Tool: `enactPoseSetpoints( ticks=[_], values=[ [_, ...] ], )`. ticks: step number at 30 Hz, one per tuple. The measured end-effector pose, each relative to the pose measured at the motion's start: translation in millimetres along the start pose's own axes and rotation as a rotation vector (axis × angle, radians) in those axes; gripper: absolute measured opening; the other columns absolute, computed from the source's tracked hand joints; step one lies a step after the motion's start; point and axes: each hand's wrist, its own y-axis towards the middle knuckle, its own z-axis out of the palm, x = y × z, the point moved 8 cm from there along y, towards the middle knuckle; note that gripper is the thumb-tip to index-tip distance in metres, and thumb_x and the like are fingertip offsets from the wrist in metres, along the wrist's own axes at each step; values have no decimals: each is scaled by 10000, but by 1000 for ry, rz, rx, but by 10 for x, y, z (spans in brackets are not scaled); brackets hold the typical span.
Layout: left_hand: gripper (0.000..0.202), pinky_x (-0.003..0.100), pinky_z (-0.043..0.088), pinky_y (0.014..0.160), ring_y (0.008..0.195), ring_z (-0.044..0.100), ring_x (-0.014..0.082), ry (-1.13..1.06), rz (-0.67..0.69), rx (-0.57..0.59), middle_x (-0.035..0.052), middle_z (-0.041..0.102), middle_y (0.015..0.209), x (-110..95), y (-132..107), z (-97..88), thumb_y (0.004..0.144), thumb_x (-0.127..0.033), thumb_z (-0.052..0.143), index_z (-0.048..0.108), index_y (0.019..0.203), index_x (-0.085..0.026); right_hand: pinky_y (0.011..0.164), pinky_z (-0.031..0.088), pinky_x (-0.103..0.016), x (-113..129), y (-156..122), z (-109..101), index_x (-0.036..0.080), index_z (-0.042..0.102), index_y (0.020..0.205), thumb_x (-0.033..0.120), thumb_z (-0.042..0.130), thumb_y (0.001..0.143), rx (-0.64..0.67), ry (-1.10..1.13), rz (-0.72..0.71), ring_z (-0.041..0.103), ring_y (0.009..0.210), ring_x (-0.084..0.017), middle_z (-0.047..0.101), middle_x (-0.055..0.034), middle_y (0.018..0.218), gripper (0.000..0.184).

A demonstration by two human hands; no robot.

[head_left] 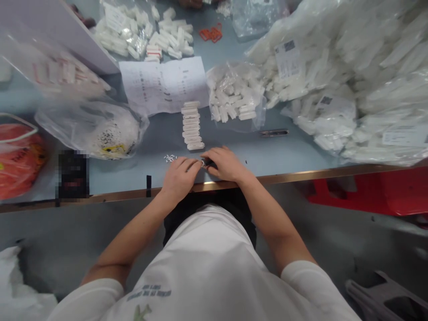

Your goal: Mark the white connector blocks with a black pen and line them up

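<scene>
The small metal piece (pixel 204 163) sits at the fingertips of both hands, just above the near edge of the tabletop (pixel 150 145), and is mostly hidden by the fingers. The left hand (pixel 180 178) and right hand (pixel 227 164) are close together, with their fingers meeting around it, but which hand grips it, if either, cannot be told. Just beside the left hand's fingers lies a little scatter of tiny white bits (pixel 170 158). Farther up, a neat column of white plastic parts (pixel 192 125) stands in a stack above the hands, near a transparent bag of similar parts (pixel 236 91). A printed paper sheet (pixel 163 84) lies above the column, and more loose white parts (pixel 143 35) lie beyond it, beside a few red clips (pixel 211 33). To the right, a slim dark metal tool (pixel 274 133) rests on the tabletop beside large labelled bags of white parts (pixel 334 76), heaped high. To the left are a transparent bag with white and yellow contents (pixel 100 129), a red bag (pixel 18 156), and a dark pixelated object (pixel 72 174) near the edge. Below the tabletop, on the right, is a red stool (pixel 368 191).
</scene>
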Motion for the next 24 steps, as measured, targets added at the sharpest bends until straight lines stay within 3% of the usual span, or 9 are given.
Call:
enactPoseSetpoints(
  ticks=[5,8,11,17,20,24],
  values=[
    [267,378,444,767,937,613,221,78,73,-7,82,722,1106,-63,-39,26,969,-188,468,672,1139,-216,853,363,-363,-1,-3,9,181,603,1175,242,553,869,3,-3,4,577,981,-241,682,-92,1070,316],
    [252,392,444,780,963,617,235,54,50,33,85,724,1097,-31,-28,64,970,-212,476,669,1132,-226,853,363,-369,-8,-2,19,186,605,1171,242,560,864,5,0,9,573,973,-243,680,-91,1060,316],
    [252,393,462,821,947,628,235,-35,-53,36,94,735,1036,119,-11,57,975,-293,494,663,1138,-199,840,362,-365,-13,0,27,197,605,1165,249,574,858,7,1,12,574,961,-244,686,-84,1051,313],
    [251,378,468,867,920,636,223,-33,-290,-151,79,745,992,648,-127,-232,967,-342,504,701,1031,-200,813,352,-346,-13,0,14,208,610,1138,264,579,875,-9,-3,21,583,948,-229,697,-61,1047,270],
    [239,377,458,823,875,625,229,32,-325,-98,59,741,910,829,-204,-284,953,-356,517,718,930,-228,816,346,-344,-12,0,14,213,608,1125,268,578,879,-8,-4,24,584,940,-226,699,-54,1036,254],
    [235,365,440,761,847,601,228,126,-229,2,53,726,879,768,-221,-237,948,-343,522,724,903,-232,827,341,-346,-4,1,18,210,605,1130,265,568,884,-4,-2,17,584,940,-223,698,-56,1039,254]
  ],
)
